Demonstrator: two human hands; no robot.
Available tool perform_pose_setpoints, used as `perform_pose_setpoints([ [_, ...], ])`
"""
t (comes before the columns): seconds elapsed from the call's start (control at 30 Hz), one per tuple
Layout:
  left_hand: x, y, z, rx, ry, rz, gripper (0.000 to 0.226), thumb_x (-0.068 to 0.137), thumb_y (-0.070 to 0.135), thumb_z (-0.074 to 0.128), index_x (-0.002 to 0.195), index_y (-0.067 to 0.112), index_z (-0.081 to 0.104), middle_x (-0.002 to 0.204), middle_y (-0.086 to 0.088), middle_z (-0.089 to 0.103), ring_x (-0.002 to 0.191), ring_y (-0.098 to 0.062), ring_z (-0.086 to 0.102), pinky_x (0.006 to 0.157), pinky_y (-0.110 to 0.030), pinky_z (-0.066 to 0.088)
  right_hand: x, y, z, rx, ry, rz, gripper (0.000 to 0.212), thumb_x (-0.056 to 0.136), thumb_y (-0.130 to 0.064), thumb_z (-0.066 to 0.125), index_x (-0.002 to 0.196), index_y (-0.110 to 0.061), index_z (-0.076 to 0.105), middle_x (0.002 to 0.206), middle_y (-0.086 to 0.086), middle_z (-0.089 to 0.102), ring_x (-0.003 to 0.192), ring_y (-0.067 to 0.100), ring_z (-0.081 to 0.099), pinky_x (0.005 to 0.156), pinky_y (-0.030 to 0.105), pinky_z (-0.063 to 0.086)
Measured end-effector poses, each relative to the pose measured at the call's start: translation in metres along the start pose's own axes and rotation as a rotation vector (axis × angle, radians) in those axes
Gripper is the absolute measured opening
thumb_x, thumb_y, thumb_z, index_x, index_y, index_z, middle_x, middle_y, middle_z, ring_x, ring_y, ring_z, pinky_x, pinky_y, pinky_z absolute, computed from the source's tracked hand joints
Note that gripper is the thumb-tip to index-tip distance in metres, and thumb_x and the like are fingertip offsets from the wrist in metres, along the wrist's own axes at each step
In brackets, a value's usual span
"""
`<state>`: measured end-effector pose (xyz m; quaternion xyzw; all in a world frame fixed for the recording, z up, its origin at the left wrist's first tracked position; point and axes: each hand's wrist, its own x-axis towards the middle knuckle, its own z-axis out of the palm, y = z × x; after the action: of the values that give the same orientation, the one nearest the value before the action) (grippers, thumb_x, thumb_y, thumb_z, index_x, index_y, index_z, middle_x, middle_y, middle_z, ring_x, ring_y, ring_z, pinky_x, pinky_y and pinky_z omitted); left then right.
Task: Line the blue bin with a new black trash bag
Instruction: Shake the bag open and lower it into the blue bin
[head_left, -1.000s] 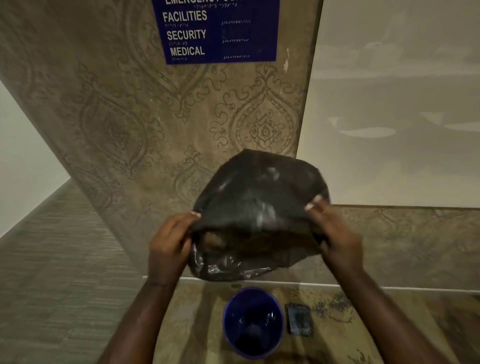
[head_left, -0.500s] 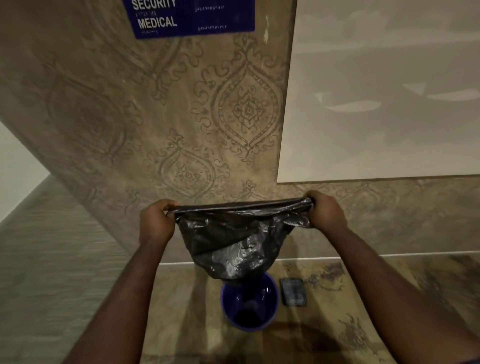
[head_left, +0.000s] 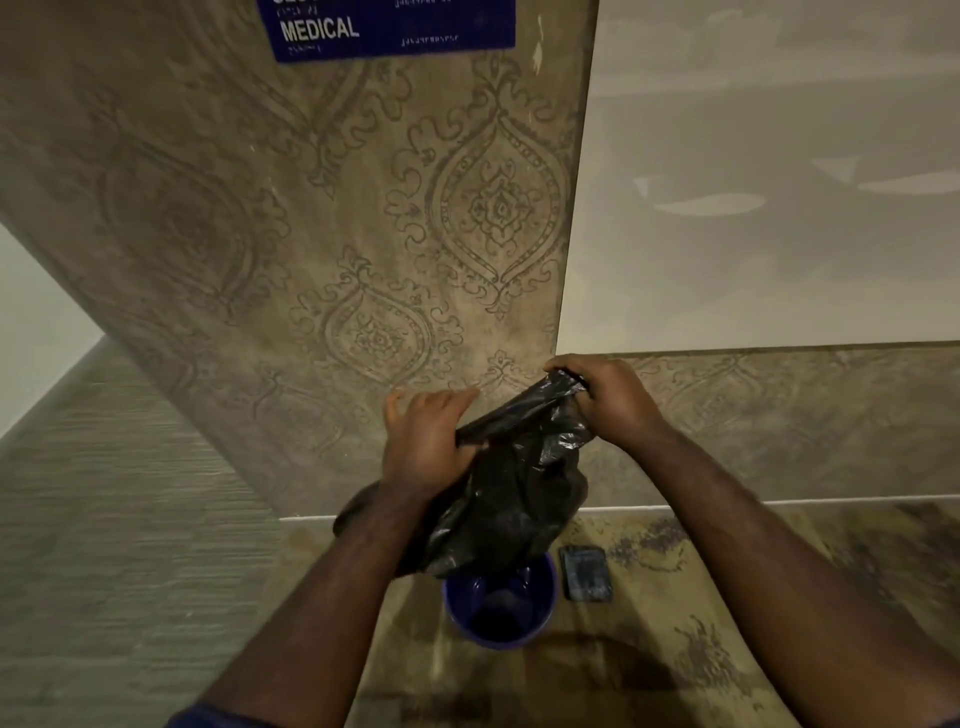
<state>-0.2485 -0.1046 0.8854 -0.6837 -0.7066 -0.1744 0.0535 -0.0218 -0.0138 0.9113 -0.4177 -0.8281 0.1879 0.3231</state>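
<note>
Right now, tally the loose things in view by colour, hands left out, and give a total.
Black: 2, the trash bag held by both hands above the bin, and the small flat packet on the floor beside the bin.
Blue: 1, the bin on the floor.
Total: 3

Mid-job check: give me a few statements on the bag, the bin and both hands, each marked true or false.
1. Both hands hold the black trash bag. True: left hand and right hand each have a grip on its top.
2. The bag's rim is folded over the blue bin. False: it is held up above the bin.
3. A dark flat object lies on the floor beside the bin. True.
4. The bin lies tipped over. False: it stands upright.
</note>
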Motion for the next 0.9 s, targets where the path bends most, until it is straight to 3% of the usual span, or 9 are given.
perform_pose_setpoints([
  [0.03, 0.005, 0.003, 0.000, -0.076, 0.030, 0.013, 0.036, 0.076, 0.047, 0.056, 0.108, 0.033, 0.066, 0.097, 0.010, 0.071, 0.096, -0.015, 0.065, 0.099, -0.040, 0.029, -0.002, -0.001, -0.003, -0.046, -0.008, -0.017, 0.036, 0.078, -0.015, 0.060, 0.112, -0.022, 0.071, 0.104, 0.000, 0.076, 0.095, 0.017, 0.069, 0.083, 0.030, 0.053],
  [0.1, 0.012, 0.005, 0.000, -0.230, 0.076, 0.012, 0.021, 0.077, 0.028, 0.058, 0.093, 0.028, 0.072, 0.083, 0.007, 0.073, 0.078, -0.015, 0.068, 0.082, -0.029, 0.042, -0.007, 0.004, -0.011, -0.186, -0.002, -0.059, 0.033, 0.078, -0.021, 0.063, 0.109, -0.028, 0.069, 0.102, -0.003, 0.075, 0.092, 0.018, 0.069, 0.074, 0.029, 0.051],
  [0.23, 0.018, 0.002, -0.004, -0.348, 0.145, -0.011, 0.020, 0.076, 0.018, 0.063, 0.093, 0.025, 0.072, 0.086, 0.004, 0.072, 0.077, -0.014, 0.064, 0.065, -0.022, 0.046, -0.019, 0.023, -0.027, -0.466, -0.068, 0.028, 0.040, 0.075, -0.037, 0.064, 0.114, -0.025, 0.064, 0.102, 0.000, 0.073, 0.089, 0.026, 0.069, 0.067, 0.032, 0.052],
  [0.37, 0.021, -0.001, -0.005, -0.357, 0.123, -0.008, 0.020, 0.076, 0.007, 0.064, 0.090, 0.019, 0.073, 0.082, 0.001, 0.070, 0.076, -0.014, 0.064, 0.065, -0.020, 0.040, -0.030, 0.041, -0.026, -0.649, -0.163, 0.365, 0.031, 0.076, -0.021, 0.072, 0.106, -0.015, 0.065, 0.100, 0.009, 0.071, 0.089, 0.031, 0.068, 0.070, 0.036, 0.057],
  [0.43, 0.019, -0.005, -0.006, -0.364, 0.107, -0.060, 0.018, 0.077, 0.007, 0.063, 0.087, 0.020, 0.072, 0.079, 0.003, 0.069, 0.073, -0.012, 0.063, 0.062, -0.022, 0.043, -0.036, 0.048, -0.024, -0.684, -0.211, 0.531, 0.023, 0.078, -0.020, 0.069, 0.100, -0.015, 0.065, 0.100, 0.010, 0.069, 0.089, 0.030, 0.067, 0.069, 0.035, 0.052],
  [0.57, 0.016, -0.019, -0.010, -0.381, 0.047, -0.146, 0.021, 0.076, 0.009, 0.060, 0.086, 0.021, 0.075, 0.077, 0.002, 0.071, 0.071, -0.011, 0.064, 0.062, -0.023, 0.046, -0.047, 0.061, -0.020, -0.641, -0.278, 0.747, 0.027, 0.077, -0.021, 0.070, 0.102, -0.012, 0.065, 0.106, 0.011, 0.067, 0.096, 0.030, 0.067, 0.074, 0.036, 0.052],
  [0.73, 0.006, -0.038, -0.015, -0.328, 0.019, -0.202, 0.025, 0.077, 0.013, 0.059, 0.092, 0.025, 0.076, 0.080, 0.004, 0.074, 0.072, -0.009, 0.065, 0.061, -0.018, 0.046, -0.053, 0.065, -0.013, -0.495, -0.274, 0.901, 0.040, 0.072, -0.025, 0.078, 0.105, -0.008, 0.064, 0.108, 0.013, 0.066, 0.096, 0.030, 0.066, 0.070, 0.035, 0.050],
  [0.8, 0.002, -0.046, -0.016, -0.275, -0.077, -0.242, 0.028, 0.084, 0.018, 0.057, 0.104, 0.027, 0.074, 0.095, -0.001, 0.075, 0.086, -0.017, 0.069, 0.074, -0.026, 0.053, -0.051, 0.064, -0.009, -0.410, -0.270, 0.914, 0.038, 0.073, -0.022, 0.079, 0.103, -0.004, 0.065, 0.108, 0.016, 0.066, 0.097, 0.033, 0.066, 0.072, 0.035, 0.051],
  [0.9, 0.001, -0.057, -0.019, -0.206, -0.120, -0.266, 0.033, 0.092, 0.020, 0.053, 0.121, 0.020, 0.068, 0.113, -0.012, 0.069, 0.102, -0.028, 0.065, 0.088, -0.034, 0.051, -0.046, 0.062, -0.005, -0.351, -0.340, 0.895, 0.027, 0.077, -0.016, 0.075, 0.098, 0.000, 0.069, 0.107, 0.019, 0.068, 0.098, 0.034, 0.066, 0.071, 0.030, 0.047],
])
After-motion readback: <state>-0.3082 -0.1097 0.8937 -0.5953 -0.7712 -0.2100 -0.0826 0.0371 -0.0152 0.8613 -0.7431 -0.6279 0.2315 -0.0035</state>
